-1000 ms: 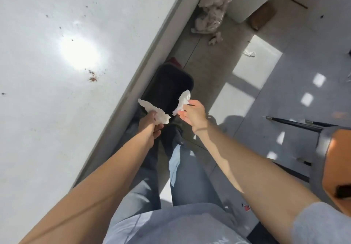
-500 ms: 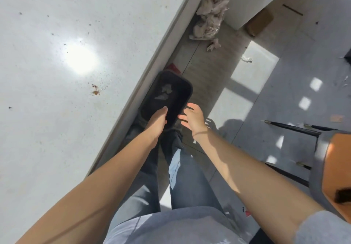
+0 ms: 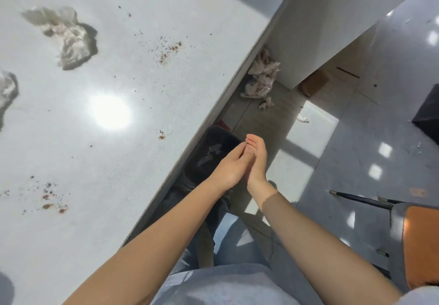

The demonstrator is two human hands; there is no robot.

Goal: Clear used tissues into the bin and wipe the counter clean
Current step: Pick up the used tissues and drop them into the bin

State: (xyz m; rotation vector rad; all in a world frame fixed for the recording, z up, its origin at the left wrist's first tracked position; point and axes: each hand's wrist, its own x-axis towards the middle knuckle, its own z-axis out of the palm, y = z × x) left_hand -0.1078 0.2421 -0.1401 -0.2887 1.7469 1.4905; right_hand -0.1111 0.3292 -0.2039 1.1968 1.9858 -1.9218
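**Soft, light, two in number**

We count two on the counter: a large tissue upper left and a cropped tissue at the left edge. Both look crumpled, soft and weightless, best pinched by a raised fold. One bin, centre, holds pale scraps. Above it the left hand and right hand touch, fingers straight, holding nothing we can see.

the counter is smooth, glossy white, throwing back a bright glare, with gritty brown crumbs on it. the far tissue is soft, crumpled paper. the bin looks like matt black plastic. on the right, the floor tiles are polished grey.
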